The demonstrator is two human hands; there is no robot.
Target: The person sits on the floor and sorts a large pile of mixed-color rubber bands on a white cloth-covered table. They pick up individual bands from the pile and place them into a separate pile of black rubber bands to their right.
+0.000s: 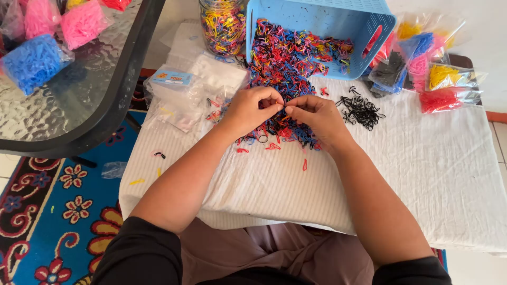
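I see my two hands close together, fingertips touching. My left hand (252,108) and my right hand (311,113) pinch something tiny between them, too small for me to tell. Right under my hands lies a big pile of little rubber bands (288,63) in red, blue, yellow and black. The pile spills out of a tipped blue basket (338,21) just past my hands. A small heap of black bands (360,110) sits to the right of my right hand. Clear little bags (187,87) lie to the left of my left hand. All rests on a white cloth (422,169).
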